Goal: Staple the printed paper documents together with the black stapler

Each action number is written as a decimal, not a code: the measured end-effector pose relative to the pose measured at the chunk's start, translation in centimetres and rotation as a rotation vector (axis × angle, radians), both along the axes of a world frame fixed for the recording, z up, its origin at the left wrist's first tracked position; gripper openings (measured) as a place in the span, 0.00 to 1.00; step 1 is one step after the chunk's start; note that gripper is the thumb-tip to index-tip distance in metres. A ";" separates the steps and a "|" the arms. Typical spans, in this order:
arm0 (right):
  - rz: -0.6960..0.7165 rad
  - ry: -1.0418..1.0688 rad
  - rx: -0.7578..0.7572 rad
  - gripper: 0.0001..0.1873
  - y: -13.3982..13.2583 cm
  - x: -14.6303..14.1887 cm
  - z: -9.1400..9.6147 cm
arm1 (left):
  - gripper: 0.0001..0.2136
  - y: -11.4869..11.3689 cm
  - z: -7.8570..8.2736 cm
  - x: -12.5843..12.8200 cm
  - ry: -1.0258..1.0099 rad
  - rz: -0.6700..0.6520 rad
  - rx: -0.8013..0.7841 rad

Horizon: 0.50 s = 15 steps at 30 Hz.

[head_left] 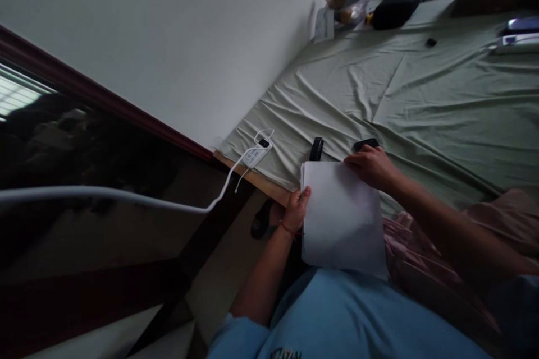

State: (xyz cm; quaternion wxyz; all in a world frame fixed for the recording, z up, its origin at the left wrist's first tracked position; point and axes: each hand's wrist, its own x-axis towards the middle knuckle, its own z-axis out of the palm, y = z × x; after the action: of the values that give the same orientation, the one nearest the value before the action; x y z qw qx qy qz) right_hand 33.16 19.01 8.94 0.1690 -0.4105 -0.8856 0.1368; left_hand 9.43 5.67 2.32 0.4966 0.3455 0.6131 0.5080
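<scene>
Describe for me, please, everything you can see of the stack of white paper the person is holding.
The stack of white paper is blank on its visible face, with several sheets showing at its top left corner. It lies roughly flat, tilted slightly, over the person's lap at the edge of the green bed sheet. The left hand grips its left edge; the right hand rests on its top right corner. Its lower edge meets the blue shirt. It looks smooth and uncreased.

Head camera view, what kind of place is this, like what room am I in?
Most likely a bedroom. A bed with a wrinkled green sheet runs along a plain white wall, with a dark window beside it. The left hand and right hand hold a stack of white paper at its edge.
</scene>
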 end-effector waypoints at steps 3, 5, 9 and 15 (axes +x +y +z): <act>-0.034 0.004 -0.015 0.16 0.0 0.0 -0.2 | 0.28 0.2 -0.1 0.0 0.051 -0.031 0.069; -0.052 -0.017 -0.022 0.15 -0.1 -0.1 -0.4 | 0.28 0.3 0.0 0.0 0.046 -0.055 0.085; -0.112 -0.055 0.061 0.15 -0.6 -1.0 0.0 | 0.28 0.4 0.3 0.0 0.122 -0.095 0.103; 0.067 -0.050 0.096 0.20 -1.4 -3.6 2.1 | 0.29 0.3 1.7 0.6 0.206 -0.131 0.081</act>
State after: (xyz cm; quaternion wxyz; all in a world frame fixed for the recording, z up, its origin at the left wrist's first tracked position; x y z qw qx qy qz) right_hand 29.61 17.59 11.01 0.1615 -0.3751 -0.9084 0.0896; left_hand 10.03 5.98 3.99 0.4486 0.4549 0.6162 0.4605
